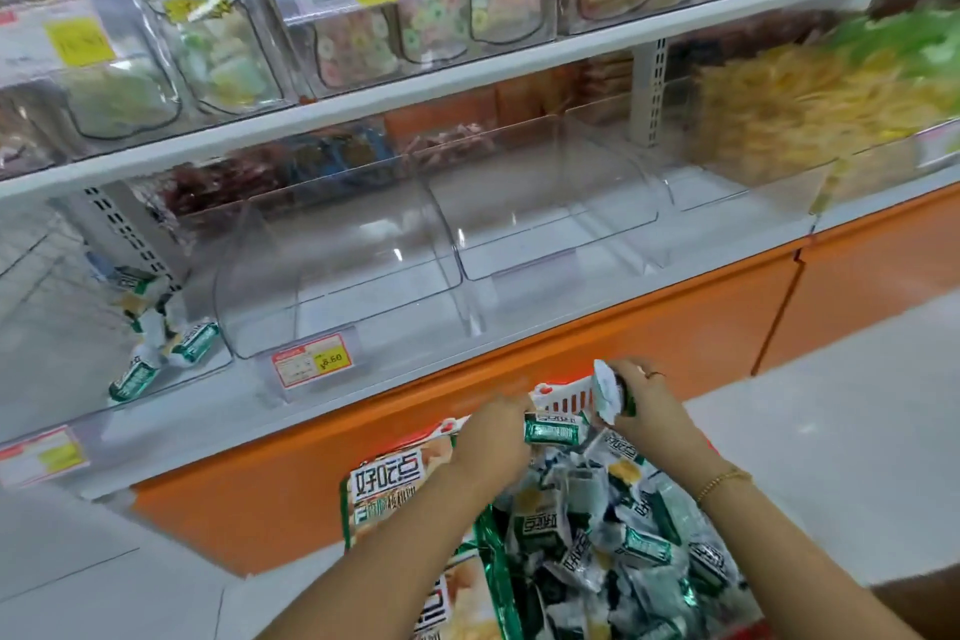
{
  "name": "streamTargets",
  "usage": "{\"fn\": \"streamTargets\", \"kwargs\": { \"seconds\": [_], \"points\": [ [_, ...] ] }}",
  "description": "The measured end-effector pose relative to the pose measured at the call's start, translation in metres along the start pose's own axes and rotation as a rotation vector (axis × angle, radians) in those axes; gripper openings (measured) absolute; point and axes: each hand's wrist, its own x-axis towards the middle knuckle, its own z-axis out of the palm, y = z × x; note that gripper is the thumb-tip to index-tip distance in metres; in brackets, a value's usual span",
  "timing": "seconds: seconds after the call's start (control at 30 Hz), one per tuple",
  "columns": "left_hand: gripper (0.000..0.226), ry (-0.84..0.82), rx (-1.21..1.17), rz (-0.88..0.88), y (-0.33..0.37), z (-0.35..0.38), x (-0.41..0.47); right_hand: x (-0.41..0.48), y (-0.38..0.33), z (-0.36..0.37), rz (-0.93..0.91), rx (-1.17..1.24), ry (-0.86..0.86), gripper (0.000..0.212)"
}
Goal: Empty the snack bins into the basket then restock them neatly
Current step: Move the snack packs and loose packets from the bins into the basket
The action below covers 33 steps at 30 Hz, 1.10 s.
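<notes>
A red and white basket [566, 399] sits low in front of the shelf, heaped with small green and white snack packets [639, 543] and larger cookie bags [389, 486]. My left hand [493, 437] reaches into the heap and holds a small green packet [550, 432]. My right hand [641, 398] grips several packets [610, 387] just above the basket's far rim. Two clear plastic bins [337, 270] [561, 213] stand bare on the lower shelf. A third bin [62, 327] at the left holds several of the same green packets [156, 327].
An orange counter front [571, 359] runs below the grey shelf edge. A price tag [311, 359] hangs on the left clear bin. Yellow snacks [779, 109] fill a bin at the right. Candy jars [431, 0] line the upper shelf. White floor lies at the right.
</notes>
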Motion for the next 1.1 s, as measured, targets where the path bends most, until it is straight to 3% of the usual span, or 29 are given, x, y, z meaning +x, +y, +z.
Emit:
{"fn": "streamTargets", "kwargs": {
  "seconds": [0.13,0.23,0.3,0.4,0.57,0.67,0.8,0.87,0.9,1.0,1.1],
  "points": [
    [0.029,-0.158,0.060,-0.096,-0.007,0.030,0.002,0.009,0.016,0.010,-0.032,-0.179,-0.151,0.061],
    [0.025,-0.239,0.158,-0.052,-0.010,0.014,0.007,0.010,0.016,0.014,0.004,-0.039,-0.135,0.043],
    [0.024,-0.195,0.152,-0.001,-0.012,-0.018,0.012,0.013,0.002,0.011,0.000,0.051,-0.064,0.031],
    [0.036,0.013,0.182,0.081,-0.023,-0.079,0.005,0.020,-0.040,-0.001,-0.120,0.139,0.017,0.015],
    [0.045,0.320,0.254,0.156,-0.074,-0.157,-0.061,0.020,-0.157,-0.026,-0.416,0.277,0.015,0.017],
    [0.047,0.555,0.042,0.019,-0.127,-0.195,-0.099,0.024,-0.229,-0.024,-0.660,0.238,-0.064,0.016],
    [0.025,0.801,-0.157,-0.314,-0.217,-0.229,-0.124,0.047,-0.318,0.005,-0.910,0.108,-0.100,0.006],
    [0.008,0.760,-0.195,-0.450,-0.263,-0.235,-0.126,0.064,-0.357,0.030,-0.991,0.008,-0.135,0.016],
    [0.013,0.700,-0.205,-0.508,-0.282,-0.236,-0.125,0.073,-0.376,0.044,-1.006,-0.049,-0.170,0.022],
    [0.047,0.492,-0.227,-0.613,-0.325,-0.232,-0.113,0.104,-0.424,0.090,-0.970,-0.285,-0.303,0.039],
    [0.069,0.334,-0.208,-0.583,-0.348,-0.233,-0.089,0.124,-0.461,0.122,-0.921,-0.524,-0.409,0.051]
  ]
}}
